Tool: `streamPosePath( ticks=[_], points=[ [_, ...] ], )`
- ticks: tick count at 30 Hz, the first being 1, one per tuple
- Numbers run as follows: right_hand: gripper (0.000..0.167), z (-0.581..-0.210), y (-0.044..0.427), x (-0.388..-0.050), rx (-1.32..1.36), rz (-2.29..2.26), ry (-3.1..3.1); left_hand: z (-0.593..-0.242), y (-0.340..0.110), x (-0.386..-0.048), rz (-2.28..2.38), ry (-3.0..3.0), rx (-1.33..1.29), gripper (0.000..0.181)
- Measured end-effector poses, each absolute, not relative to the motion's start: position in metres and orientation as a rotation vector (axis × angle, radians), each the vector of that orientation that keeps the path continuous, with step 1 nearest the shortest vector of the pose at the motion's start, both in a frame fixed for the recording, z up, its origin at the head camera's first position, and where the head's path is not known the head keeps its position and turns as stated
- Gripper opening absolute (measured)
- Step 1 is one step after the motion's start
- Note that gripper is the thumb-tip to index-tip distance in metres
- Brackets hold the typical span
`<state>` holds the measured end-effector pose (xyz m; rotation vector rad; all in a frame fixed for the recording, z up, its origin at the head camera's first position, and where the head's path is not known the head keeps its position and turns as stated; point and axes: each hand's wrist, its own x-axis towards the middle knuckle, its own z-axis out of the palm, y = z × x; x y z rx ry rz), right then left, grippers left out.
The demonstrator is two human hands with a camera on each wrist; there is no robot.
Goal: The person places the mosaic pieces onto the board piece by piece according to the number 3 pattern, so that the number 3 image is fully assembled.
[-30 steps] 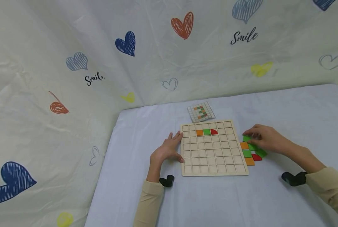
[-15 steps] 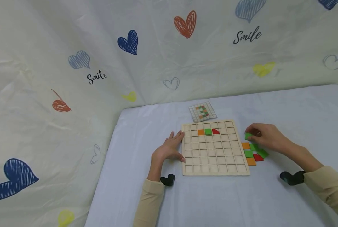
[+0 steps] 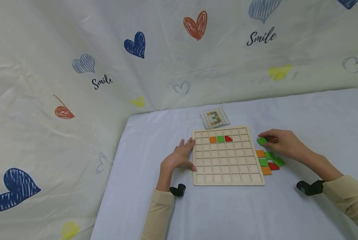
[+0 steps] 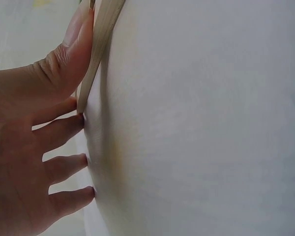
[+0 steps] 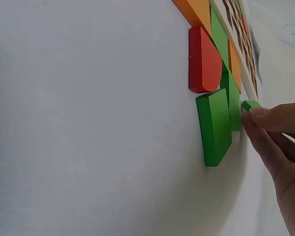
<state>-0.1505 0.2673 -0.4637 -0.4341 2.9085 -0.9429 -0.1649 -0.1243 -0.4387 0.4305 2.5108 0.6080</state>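
Left hand, fingers spread, thumb against a pale wooden board, white cloth with faint yellowish patch

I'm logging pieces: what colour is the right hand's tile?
The tile is green, clearest in the head view.

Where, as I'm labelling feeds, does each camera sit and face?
Head: on the head, facing forward and down at the board; left hand, right hand, sleeves show.
Left wrist: on that wrist, facing the board's edge; left hand shows.
Right wrist: on that wrist, facing loose tiles; right hand shows.
Head and right wrist share the pinched green tile.
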Motion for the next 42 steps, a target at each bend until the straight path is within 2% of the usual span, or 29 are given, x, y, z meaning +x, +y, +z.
streamPosePath(
  ticks=[9,18,42],
  points=[
    [0.038,-0.464,0.265,-0.15,-0.405,-0.969,2.904,-0.441,-0.125,-0.164,0.614,2.516,0.423,0.119],
    [0.033,-0.461,0.258,-0.15,-0.398,-0.949,2.932,-0.441,-0.126,-0.164,0.613,2.511,0.413,0.118],
    [0.031,-0.461,0.229,-0.161,-0.619,-1.018,2.898,-0.439,-0.124,-0.164,0.612,2.52,0.414,0.118]
  ],
)
